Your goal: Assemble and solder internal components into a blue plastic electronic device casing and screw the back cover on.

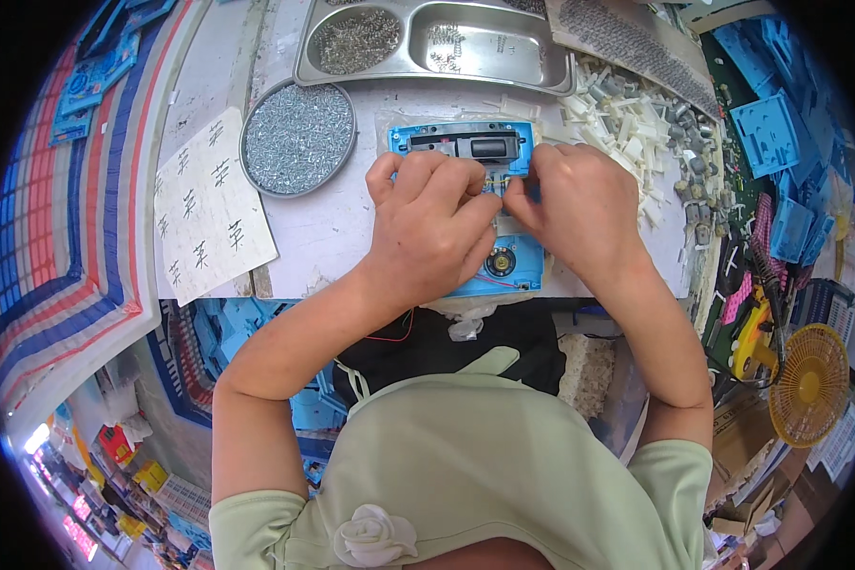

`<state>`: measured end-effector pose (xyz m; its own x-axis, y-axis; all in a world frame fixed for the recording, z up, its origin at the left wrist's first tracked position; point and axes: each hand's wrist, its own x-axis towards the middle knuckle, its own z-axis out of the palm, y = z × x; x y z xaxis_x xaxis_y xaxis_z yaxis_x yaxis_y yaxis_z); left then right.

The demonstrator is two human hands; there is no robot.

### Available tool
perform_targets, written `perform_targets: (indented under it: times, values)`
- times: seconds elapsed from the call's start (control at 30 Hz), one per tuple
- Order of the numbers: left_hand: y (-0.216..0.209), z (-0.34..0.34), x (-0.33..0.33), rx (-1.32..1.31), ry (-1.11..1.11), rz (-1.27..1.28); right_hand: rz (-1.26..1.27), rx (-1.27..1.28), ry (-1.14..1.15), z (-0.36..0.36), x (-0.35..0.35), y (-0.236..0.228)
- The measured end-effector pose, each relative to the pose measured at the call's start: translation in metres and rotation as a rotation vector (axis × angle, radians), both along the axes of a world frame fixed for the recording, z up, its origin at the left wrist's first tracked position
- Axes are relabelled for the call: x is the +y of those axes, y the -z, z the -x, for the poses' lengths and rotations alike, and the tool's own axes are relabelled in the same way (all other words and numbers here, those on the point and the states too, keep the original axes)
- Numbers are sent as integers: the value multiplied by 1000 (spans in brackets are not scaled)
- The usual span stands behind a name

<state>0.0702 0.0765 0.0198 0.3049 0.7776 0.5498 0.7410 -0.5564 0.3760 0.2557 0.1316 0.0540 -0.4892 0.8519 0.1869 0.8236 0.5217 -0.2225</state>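
Note:
A blue plastic casing (524, 249) lies open on the table in front of me, with a black part (490, 148) across its far end. Near its close end sits a round black part (500, 262), with a red wire beside it. My left hand (435, 217) is closed over the casing's left side, fingers curled and pinched toward the middle; whatever they pinch is hidden. On the right edge my right hand (579, 201) grips the casing, thumb bent inward over it. Both hands cover the casing's middle.
A round tray (350, 160) of small screws stands left, beside a paper sheet (211, 214). Behind is a metal tray (559, 80) with springs and small metal parts. White plastic pieces (627, 128) and grey cylinders (701, 214) pile up right, near a yellow fan (807, 385).

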Motion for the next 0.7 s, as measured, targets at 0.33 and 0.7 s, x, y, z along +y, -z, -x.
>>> perform_targets:
  times: [0.33, 0.7]
  values:
    - [-1, -5, 3, 49, 6, 18, 71, 82, 15, -8, -3, 2]
    - [1, -2, 2, 48, 16, 56, 546, 328, 162, -18, 9, -6]
